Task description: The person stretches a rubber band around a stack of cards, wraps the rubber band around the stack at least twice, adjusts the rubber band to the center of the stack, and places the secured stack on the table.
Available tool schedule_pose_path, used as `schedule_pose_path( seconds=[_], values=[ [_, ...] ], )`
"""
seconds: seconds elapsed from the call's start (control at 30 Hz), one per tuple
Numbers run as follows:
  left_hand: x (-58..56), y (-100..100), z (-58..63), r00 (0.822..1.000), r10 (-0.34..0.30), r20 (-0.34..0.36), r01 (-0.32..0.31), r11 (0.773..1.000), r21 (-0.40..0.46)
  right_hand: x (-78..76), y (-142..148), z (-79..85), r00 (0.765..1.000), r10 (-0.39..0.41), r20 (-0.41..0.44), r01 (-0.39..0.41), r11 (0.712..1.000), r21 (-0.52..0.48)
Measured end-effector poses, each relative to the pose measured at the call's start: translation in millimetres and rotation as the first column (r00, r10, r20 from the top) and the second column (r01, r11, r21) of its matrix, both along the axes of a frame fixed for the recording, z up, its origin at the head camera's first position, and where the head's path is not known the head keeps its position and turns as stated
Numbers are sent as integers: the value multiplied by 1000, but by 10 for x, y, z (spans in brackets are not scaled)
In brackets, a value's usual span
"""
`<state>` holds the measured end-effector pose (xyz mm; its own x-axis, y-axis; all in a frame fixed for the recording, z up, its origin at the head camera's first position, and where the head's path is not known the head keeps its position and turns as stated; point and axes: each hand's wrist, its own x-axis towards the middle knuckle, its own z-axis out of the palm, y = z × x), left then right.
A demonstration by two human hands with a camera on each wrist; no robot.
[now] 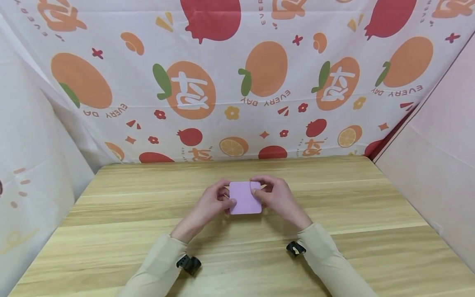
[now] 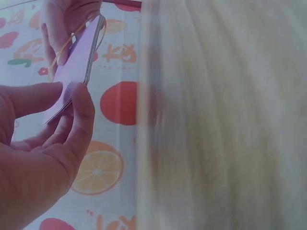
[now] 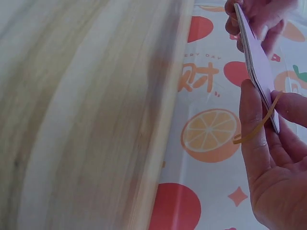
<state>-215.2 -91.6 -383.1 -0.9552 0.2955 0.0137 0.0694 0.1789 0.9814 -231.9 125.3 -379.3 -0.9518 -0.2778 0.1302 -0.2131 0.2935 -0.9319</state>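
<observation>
A thin stack of square lilac cards [image 1: 243, 200] with rounded corners is held up over the table between both hands. Several layers show along its edge in the wrist views. My left hand [image 1: 214, 201] pinches the left side, thumb on the lilac face [image 2: 72, 72] and fingers behind. On the right side, my right hand [image 1: 278, 194] grips the stack the same way. A thin yellowish rubber band [image 3: 261, 125] runs around the stack's right part, under the right thumb and over the fingers.
The wood-grain table [image 1: 141, 231] extends around and below the hands. Behind it hangs a fruit-printed cloth [image 1: 222, 95], with pale cloth walls at left [image 1: 37, 123] and right [image 1: 438, 136]. Black wrist mounts [image 1: 189, 264] sit at both sleeves.
</observation>
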Motion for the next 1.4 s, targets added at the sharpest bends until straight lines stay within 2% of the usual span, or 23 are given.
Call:
schedule_pose_path(
  seconds=[0.1, 0.23, 0.47, 0.57, 0.67, 0.83, 0.93, 1.0, 1.1, 1.2, 1.27, 1.33, 1.4],
  values=[
    [-2, 8, -20, 999, 29, 46, -30, 999, 22, -8, 12, -8, 1000, 16, 17, -15, 999, -34],
    [-4, 11, -29, 997, 45, 64, -46, 999, 19, -25, 26, -25, 999, 33, 41, -30, 997, -66],
    [-19, 2, -13, 997, 68, 35, -70, 996, 54, -49, 63, -29, 990, 101, 99, -89, 989, -115],
    [-29, -2, -4, 995, 104, 13, -105, 991, 79, -62, 59, -76, 982, 135, 134, -118, 985, -128],
    [-48, -11, 2, 988, 152, 1, -151, 984, 91, -63, 25, -142, 966, 190, 178, -156, 970, -189],
    [-85, -48, 50, 972, 234, 5, -233, 964, 130, -40, -61, -214, 930, 283, 233, -193, 919, -344],
    [-91, -84, 126, 958, 287, 10, -284, 940, 188, -18, -106, -219, 914, 325, 242, -212, 892, -399],
    [-83, -110, 179, 952, 306, 18, -302, 927, 221, 1, -133, -215, 905, 344, 251, -224, 885, -407],
    [-70, -146, 240, 946, 322, 37, -320, 911, 259, 35, -181, -206, 901, 344, 263, -230, 895, -383],
    [-58, -180, 280, 931, 361, 49, -360, 890, 281, 92, -224, -182, 917, 310, 252, -221, 919, -327],
    [-59, -204, 291, 915, 400, 55, -398, 871, 289, 147, -247, -149, 930, 309, 199, -246, 926, -288],
    [-65, -226, 288, 900, 429, 69, -431, 858, 279, 213, -268, -101, 934, 338, 113, -301, 918, -256],
    [-76, -242, 272, 893, 441, 90, -449, 854, 262, 276, -288, -58, 920, 391, -7, -382, 894, -235]
  ],
)
